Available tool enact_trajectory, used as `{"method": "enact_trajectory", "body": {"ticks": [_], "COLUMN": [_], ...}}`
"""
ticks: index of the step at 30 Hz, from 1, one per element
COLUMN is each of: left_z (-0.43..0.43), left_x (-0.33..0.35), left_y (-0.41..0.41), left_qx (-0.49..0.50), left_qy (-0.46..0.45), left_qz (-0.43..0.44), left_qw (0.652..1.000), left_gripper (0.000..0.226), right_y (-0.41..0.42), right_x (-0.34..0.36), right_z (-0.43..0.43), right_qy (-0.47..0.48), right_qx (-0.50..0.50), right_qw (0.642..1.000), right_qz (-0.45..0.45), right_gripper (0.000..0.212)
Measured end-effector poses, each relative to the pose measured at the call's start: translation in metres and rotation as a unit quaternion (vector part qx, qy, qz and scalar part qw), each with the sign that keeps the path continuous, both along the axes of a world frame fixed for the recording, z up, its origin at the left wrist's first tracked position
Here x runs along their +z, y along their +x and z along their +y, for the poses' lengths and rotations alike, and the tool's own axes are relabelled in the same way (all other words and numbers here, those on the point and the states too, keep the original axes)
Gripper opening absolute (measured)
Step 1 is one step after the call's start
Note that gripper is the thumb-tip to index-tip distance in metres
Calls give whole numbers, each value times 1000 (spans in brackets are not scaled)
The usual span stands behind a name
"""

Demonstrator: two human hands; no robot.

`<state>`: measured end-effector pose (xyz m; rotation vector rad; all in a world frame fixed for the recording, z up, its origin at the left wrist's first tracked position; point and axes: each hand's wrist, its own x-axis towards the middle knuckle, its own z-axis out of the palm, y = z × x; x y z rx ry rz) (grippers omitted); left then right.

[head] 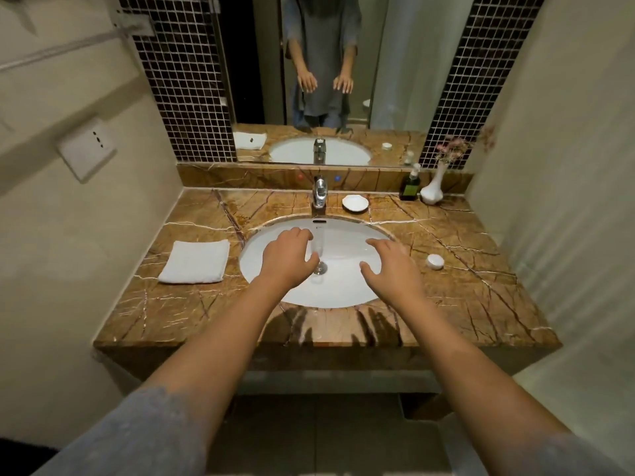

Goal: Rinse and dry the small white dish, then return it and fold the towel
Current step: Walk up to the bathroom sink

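Over sink (pixel 357 231): left hand (pixel 287 257), right hand (pixel 391 266) fingers spread, empty | dish (pixel 355 203) beside tap (pixel 319 192) | towel (pixel 196 261) folded, left

The oval white sink basin (pixel 330 286) is the landmark. Over it, both hands hover with fingers spread and nothing in them: left hand (pixel 287 257), right hand (pixel 391 266). A thin stream of water falls between them. Behind the basin stands the chrome tap (pixel 319 194); just right of the tap lies the small white dish (pixel 355 203), with bare brown marble counter (pixel 446 297) around it. Left of the basin lies a folded white towel (pixel 196 262); right of it, a small round white jar (pixel 435 261). At the far right corner behind the basin, a dark pump bottle (pixel 410 187) and a white vase (pixel 433 188) stand close together.
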<state>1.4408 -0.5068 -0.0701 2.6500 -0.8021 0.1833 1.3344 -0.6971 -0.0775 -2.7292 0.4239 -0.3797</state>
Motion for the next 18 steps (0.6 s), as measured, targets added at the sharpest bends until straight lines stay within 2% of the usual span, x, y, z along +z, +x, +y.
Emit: {"method": "enact_trajectory", "body": {"ticks": [12, 18], "left_z": [-48, -90], "left_x": [-27, -35], "left_y": [97, 147], "left_qx": [-5, 2], "left_qy": [21, 46], "left_qz": [44, 59], "left_qw": [999, 997], "left_gripper": [42, 40], "right_y": [96, 147], "right_x": [-13, -27], "right_z": [-59, -108], "right_qy": [6, 14], "right_qx": [-25, -6], "right_qw": [999, 999], "right_qz": [22, 35], "right_gripper": [53, 53]}}
